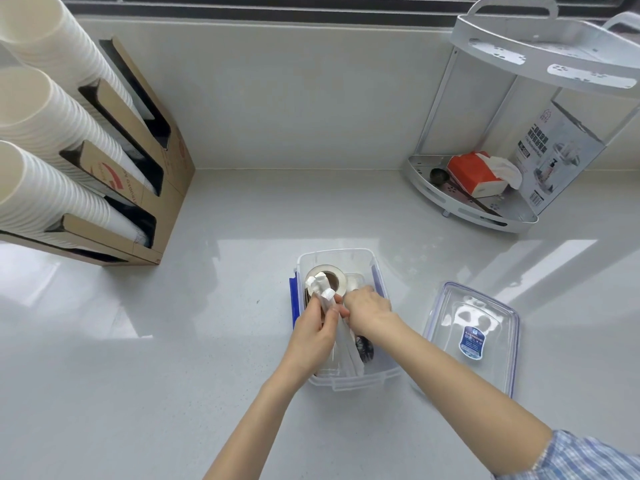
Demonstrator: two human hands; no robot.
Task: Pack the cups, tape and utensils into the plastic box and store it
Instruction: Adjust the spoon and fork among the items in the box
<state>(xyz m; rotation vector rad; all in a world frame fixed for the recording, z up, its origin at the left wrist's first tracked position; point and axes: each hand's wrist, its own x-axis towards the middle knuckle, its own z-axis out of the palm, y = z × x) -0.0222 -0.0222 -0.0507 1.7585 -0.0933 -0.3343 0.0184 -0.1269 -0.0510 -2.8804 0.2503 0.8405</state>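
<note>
A clear plastic box (375, 268) with blue latches stands open on the counter. A roll of tape (341, 280) lies flat at its far end. My left hand (317, 329) is shut on a bundle of white wrapped utensils (323, 292), held over the box with one end pointing toward the tape. My right hand (369, 311) reaches into the box beside the bundle; what its fingers touch is hidden. A dark spoon (366, 349) lies in the box below my right wrist. The clear lid (474, 327) rests upside down to the right of the box.
Stacks of white paper cups (45, 109) lean out of a cardboard dispenser (166, 168) at the left. A white corner rack (485, 199) at the back right holds an orange tissue pack (474, 173) and a printed carton (561, 157). A wall runs along the back.
</note>
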